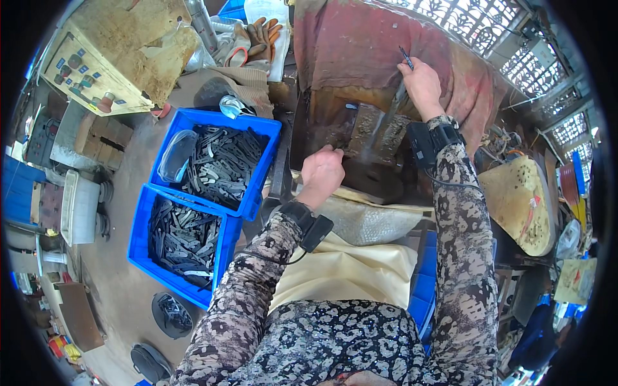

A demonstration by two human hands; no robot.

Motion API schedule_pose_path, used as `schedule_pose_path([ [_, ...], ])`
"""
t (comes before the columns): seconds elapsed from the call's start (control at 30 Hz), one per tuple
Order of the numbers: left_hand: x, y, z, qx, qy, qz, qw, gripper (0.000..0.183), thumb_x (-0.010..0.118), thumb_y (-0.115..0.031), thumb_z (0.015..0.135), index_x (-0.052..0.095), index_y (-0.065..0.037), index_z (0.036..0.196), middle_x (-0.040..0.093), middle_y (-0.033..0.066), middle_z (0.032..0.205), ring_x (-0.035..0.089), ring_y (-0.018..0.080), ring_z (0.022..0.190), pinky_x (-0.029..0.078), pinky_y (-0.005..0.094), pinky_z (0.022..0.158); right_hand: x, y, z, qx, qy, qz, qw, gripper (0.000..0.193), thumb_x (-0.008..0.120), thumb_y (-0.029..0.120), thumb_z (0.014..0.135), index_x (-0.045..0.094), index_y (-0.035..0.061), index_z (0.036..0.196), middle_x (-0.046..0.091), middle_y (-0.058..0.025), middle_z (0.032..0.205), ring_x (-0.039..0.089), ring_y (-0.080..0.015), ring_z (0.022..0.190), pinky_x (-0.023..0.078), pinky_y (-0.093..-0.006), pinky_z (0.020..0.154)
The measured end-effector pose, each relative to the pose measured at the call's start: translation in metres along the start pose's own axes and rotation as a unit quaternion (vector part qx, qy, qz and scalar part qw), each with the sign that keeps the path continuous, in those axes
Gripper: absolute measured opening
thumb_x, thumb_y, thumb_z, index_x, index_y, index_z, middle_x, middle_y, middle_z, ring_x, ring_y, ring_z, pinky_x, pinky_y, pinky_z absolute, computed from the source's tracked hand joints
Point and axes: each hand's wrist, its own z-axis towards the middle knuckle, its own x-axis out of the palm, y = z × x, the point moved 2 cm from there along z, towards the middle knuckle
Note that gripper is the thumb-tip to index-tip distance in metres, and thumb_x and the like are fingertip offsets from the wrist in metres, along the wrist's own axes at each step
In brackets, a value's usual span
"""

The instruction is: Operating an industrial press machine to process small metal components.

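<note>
Right hand (423, 89) is up, fingers pinched on a thin dark strip (405, 58), its tip poking out against the red cloth (360, 48). Left hand (322, 170) sits lower, fingers curled; whether they grip anything, I can't tell. Its wrist crosses the pale front edge (360, 197). Between the 2 hands, open room over a pitted block (364, 125); left of the left hand, 2 blue bins (270, 151), rims clear of it.

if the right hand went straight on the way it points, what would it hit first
Most likely the reddish cloth draped beyond the right hand, though how far behind it hangs is unclear.
</note>
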Motion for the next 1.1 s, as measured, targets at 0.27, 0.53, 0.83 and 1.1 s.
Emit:
schedule_pose_path([
  [0.27,-0.0008,0.0001,0.0002,0.005,0.015,0.018,1.0,0.022,0.054,-0.007,0.077,0.07,-0.012,0.092,0.064,0.0106,0.091,0.065,0.0303,0.084,0.053,0.0404,0.072,-0.0027,0.0012,-0.0003,0.004,0.014,0.003,1.0,0.03,0.058,0.037,0.088,0.065,0.0135,0.105,0.067,-0.0152,0.097,0.062,-0.0344,0.097,0.047,-0.0448,0.081],
  [0.53,-0.0002,0.0005,0.0009,0.008,0.029,0.029,0.999,0.022,0.055,-0.007,0.077,0.07,-0.012,0.092,0.065,0.0099,0.091,0.065,0.0296,0.085,0.053,0.0399,0.072,-0.0044,0.0024,-0.0009,0.012,0.018,0.016,1.0,0.03,0.059,0.036,0.088,0.066,0.0135,0.105,0.067,-0.0155,0.097,0.062,-0.0347,0.096,0.048,-0.0448,0.08],
  [0.83,0.0003,0.0006,-0.0002,0.012,0.026,0.032,0.999,0.023,0.055,-0.007,0.076,0.071,-0.013,0.092,0.065,0.0095,0.09,0.065,0.0288,0.084,0.053,0.0388,0.071,-0.0045,0.0024,-0.0006,0.008,0.024,0.012,1.0,0.03,0.059,0.036,0.088,0.066,0.0131,0.105,0.067,-0.0161,0.095,0.062,-0.0355,0.095,0.048,-0.0454,0.08],
  [1.1,-0.0032,-0.0001,-0.0008,0.002,0.027,0.031,0.999,0.019,0.054,-0.008,0.076,0.069,-0.012,0.087,0.065,0.0108,0.088,0.065,0.0296,0.086,0.053,0.0399,0.074,-0.0068,0.0069,-0.0013,0.006,0.024,0.013,1.0,0.029,0.059,0.037,0.088,0.065,0.0132,0.103,0.067,-0.0156,0.095,0.062,-0.0356,0.095,0.047,-0.046,0.08],
])
